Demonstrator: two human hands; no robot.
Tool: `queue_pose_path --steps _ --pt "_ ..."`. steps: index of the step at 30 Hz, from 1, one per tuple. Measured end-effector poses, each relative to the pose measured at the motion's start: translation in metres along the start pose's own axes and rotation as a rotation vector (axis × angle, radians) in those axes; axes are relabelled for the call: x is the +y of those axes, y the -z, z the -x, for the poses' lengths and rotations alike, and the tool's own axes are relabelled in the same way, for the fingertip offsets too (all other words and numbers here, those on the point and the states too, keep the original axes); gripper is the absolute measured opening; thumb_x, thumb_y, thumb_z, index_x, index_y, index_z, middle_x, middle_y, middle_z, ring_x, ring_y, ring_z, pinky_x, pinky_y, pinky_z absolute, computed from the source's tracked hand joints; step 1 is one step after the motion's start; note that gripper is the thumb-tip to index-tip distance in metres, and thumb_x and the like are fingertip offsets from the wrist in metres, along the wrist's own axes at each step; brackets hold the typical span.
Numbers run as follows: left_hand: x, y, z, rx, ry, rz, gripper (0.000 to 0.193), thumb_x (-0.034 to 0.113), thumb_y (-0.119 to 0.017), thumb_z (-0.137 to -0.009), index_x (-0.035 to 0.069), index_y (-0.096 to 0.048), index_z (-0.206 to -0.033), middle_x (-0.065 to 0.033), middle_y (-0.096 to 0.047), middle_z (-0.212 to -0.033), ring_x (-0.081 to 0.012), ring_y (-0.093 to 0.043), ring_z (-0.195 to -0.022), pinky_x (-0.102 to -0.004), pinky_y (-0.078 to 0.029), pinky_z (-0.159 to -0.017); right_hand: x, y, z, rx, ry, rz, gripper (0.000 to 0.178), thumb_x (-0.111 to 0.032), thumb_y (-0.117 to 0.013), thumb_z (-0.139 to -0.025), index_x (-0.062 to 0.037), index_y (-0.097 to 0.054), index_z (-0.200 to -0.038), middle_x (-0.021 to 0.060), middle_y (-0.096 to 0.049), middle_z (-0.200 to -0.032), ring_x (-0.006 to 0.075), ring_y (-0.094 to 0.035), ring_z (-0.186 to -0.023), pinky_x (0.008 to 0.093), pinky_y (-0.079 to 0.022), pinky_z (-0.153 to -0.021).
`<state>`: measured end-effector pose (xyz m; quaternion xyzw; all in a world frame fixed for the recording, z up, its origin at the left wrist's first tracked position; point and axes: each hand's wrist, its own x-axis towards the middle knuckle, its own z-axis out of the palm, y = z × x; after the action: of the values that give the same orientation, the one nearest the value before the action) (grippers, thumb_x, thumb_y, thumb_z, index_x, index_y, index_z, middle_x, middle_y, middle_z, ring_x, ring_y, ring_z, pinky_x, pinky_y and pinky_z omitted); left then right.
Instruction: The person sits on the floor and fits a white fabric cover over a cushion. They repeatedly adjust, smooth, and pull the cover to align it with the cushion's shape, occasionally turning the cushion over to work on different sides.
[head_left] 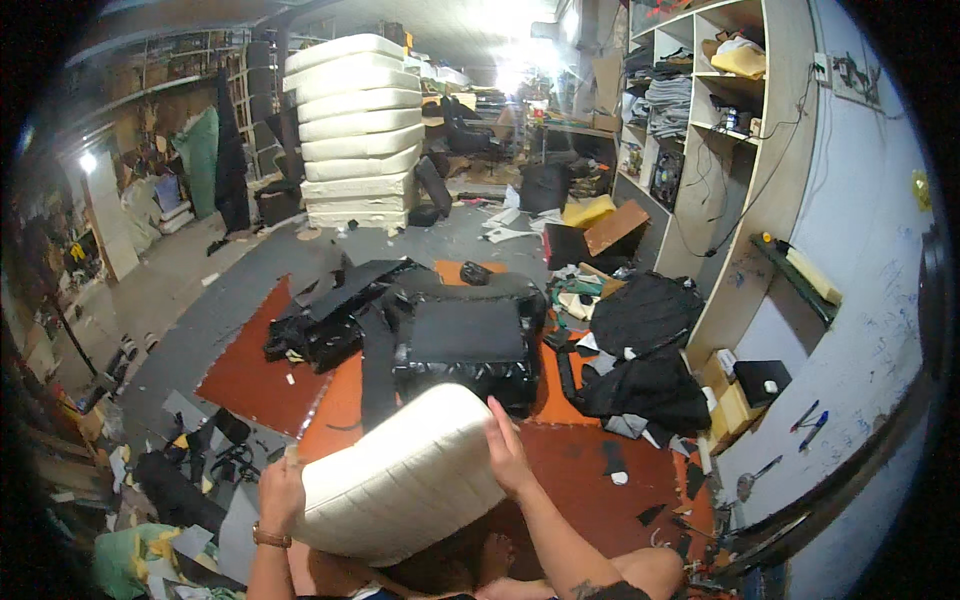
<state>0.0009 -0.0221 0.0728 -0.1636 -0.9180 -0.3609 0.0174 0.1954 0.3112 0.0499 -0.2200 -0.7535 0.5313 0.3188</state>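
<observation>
A cream foam seat cushion with rounded corners and lines across its side is held up, tilted, in front of me. My left hand grips its left end, fingers curled at the edge. My right hand presses on the right end, fingers laid along that side. Just beyond the cushion stands a black upholstered seat piece with a shiny wrapped rim. Black padded strips lie to its left. A small dark object rests behind it.
Tall stacked cream cushions stand at the back left. Black fabric is heaped on the right, below a shelving unit. Scraps litter the left. Orange-brown sheets cover the floor around me. Pens hang on the right wall.
</observation>
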Motion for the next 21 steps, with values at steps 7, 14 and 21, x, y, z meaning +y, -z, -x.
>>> queue_pose_path --steps 7,14,21 --pt "-0.014 -0.01 0.008 0.296 0.169 -0.182 0.052 0.039 -0.041 -0.111 0.0 -0.073 -0.1 -0.0309 -0.071 -0.092 -0.0527 -0.067 -0.088 -0.0586 -0.051 -0.079 0.012 -0.123 0.053 -0.379 0.07 -0.03 0.086 -0.049 -0.07 -0.099 -0.0009 -0.036 -0.161 0.0315 -0.027 -0.168 0.0435 -0.024 -0.159 0.0499 -0.023 -0.128" --pt "0.071 -0.054 0.041 0.169 0.048 0.007 0.05 0.043 -0.036 -0.113 0.005 -0.068 -0.117 -0.0246 -0.075 -0.09 -0.0467 -0.073 -0.086 -0.0549 -0.056 -0.075 0.04 -0.128 0.087 -0.498 0.052 -0.057 0.109 -0.052 -0.073 -0.096 -0.0025 -0.008 -0.169 0.0267 -0.017 -0.174 0.039 -0.025 -0.159 0.0424 -0.026 -0.128" --pt "0.023 -0.125 0.067 0.289 -0.125 0.453 0.048 0.031 -0.038 -0.114 -0.005 -0.057 -0.138 -0.0272 -0.066 -0.126 -0.0407 -0.066 -0.116 -0.0456 -0.051 -0.102 0.033 -0.104 0.059 -0.518 0.048 -0.015 0.103 -0.042 -0.075 -0.096 -0.0053 -0.012 -0.169 0.0296 -0.03 -0.168 0.0415 -0.032 -0.156 0.0454 -0.029 -0.126"
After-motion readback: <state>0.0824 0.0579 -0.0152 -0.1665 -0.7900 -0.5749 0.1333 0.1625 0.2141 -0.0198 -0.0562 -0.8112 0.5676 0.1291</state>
